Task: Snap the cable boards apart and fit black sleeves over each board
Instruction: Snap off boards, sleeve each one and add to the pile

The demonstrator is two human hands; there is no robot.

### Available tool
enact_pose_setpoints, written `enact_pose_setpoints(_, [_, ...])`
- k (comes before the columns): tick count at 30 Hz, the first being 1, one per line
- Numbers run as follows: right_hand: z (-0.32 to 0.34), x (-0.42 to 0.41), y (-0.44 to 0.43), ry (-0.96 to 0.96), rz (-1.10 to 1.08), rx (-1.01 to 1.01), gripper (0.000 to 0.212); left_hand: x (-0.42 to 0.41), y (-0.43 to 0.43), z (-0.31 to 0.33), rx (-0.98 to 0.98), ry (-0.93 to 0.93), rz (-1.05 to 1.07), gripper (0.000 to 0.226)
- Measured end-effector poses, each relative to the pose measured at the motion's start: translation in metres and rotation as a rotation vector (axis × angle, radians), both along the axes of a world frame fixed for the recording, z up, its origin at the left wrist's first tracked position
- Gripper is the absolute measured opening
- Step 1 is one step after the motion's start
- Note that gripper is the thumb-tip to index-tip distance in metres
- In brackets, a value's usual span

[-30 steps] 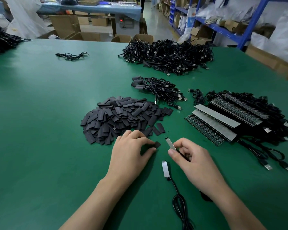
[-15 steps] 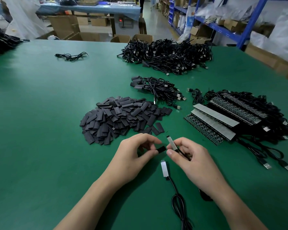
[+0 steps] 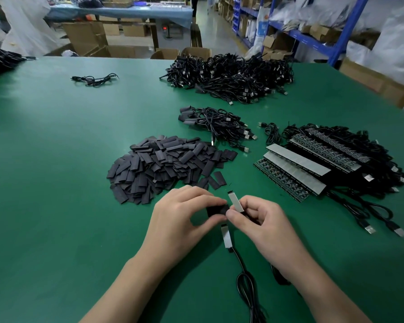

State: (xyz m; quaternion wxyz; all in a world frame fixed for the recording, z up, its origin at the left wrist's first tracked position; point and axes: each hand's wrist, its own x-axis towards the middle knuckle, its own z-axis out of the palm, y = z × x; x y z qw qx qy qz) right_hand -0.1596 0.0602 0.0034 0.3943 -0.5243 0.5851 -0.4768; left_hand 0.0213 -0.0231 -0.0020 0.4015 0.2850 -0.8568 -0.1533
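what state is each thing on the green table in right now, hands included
left hand: pinching a black sleeve, lifted off the table
right hand: gripping a bare board, tilted up
second board: bare, flat on the table, cable attached
sleeve pile: loose, unused
board strips: unsnapped, stacked
small cable bunch: sleeves already on
big cable heap: tangled; sleeving unclear

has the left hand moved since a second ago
Yes. The left hand has lifted off the edge of the sleeve pile and drawn right, pinching a black sleeve beside the board in the right hand.
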Motion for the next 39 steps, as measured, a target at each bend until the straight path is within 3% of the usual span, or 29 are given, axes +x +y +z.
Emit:
enact_pose_setpoints(4, [0.003, -0.004, 0.001, -0.085, 0.05, -0.043, 0.017, 0.001, 0.002, 0.002, 0.128, 0.093, -0.042, 0.024])
enact_pose_setpoints(9, [0.007, -0.005, 0.002, -0.17, 0.072, -0.05, 0.033, -0.001, 0.004, 0.004, 0.254, 0.166, -0.108, 0.022])
enact_pose_setpoints(14, [0.011, -0.002, 0.001, -0.254, 0.062, 0.026, 0.015, -0.001, 0.005, 0.005, 0.307, 0.183, -0.137, 0.023])
enact_pose_setpoints(39, [0.007, -0.004, -0.001, -0.346, 0.067, 0.091, 0.014, -0.001, 0.002, 0.002, 0.456, 0.216, -0.215, 0.023])
